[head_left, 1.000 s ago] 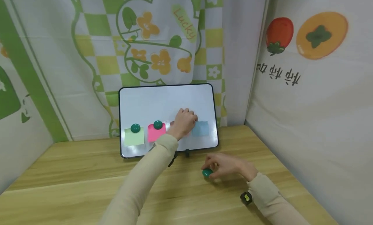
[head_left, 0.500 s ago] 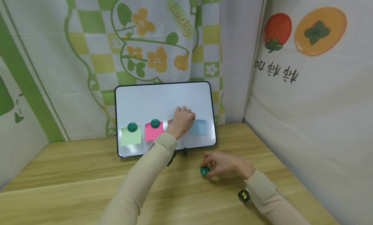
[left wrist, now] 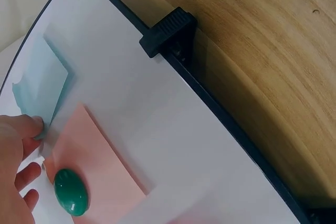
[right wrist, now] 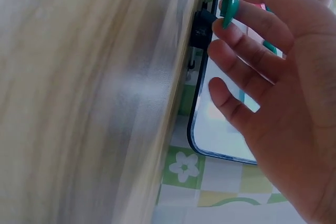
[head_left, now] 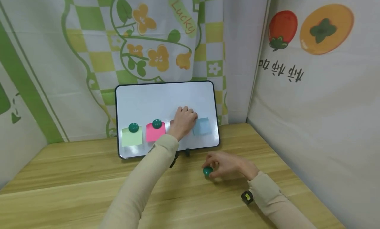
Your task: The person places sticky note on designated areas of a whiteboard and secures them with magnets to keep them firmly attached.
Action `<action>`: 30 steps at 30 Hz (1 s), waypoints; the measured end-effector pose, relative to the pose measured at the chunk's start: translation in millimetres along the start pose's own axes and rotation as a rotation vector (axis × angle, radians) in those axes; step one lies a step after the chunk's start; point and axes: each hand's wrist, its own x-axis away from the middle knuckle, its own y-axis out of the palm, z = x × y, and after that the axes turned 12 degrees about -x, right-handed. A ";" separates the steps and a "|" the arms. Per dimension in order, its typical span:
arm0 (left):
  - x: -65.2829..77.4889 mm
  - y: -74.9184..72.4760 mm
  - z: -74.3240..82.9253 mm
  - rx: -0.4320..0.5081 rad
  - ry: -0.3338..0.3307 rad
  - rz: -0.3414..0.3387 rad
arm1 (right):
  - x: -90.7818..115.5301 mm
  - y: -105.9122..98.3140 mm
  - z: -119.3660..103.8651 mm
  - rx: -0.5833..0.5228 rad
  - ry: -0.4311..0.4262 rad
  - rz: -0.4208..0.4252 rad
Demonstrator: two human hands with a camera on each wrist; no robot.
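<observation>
My left hand reaches to the whiteboard and pinches the left edge of a blue sticky note. In the left wrist view the thumb lies on that edge, while the note stands slightly off the board. A salmon sticky note under a green magnet is beside it, mostly hidden by the hand in the head view. Low over the table, my right hand holds another round green magnet between thumb and fingers; its remaining fingers are loosely bent in the right wrist view.
Further left on the board, a light green note and a pink note each carry a green magnet. The board leans on black clip feet on the wooden table. Printed cloth hangs behind.
The blue note has tilted slightly on the board under my left hand. My right hand keeps its hold on the magnet. The head view has shifted a little.
</observation>
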 end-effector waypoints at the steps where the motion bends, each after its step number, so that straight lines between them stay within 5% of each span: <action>1: 0.1 -0.2 -0.1 -0.021 0.010 -0.002 | 0.2 -0.1 -0.5 0.013 -0.009 0.008; 11: -1.5 -3.5 0.2 -0.216 0.182 0.037 | -3.0 -1.6 -1.5 0.161 -0.194 0.105; 30: 2.1 -3.0 -4.7 -0.192 0.126 -0.002 | -14.1 -6.8 11.1 0.269 -0.296 0.343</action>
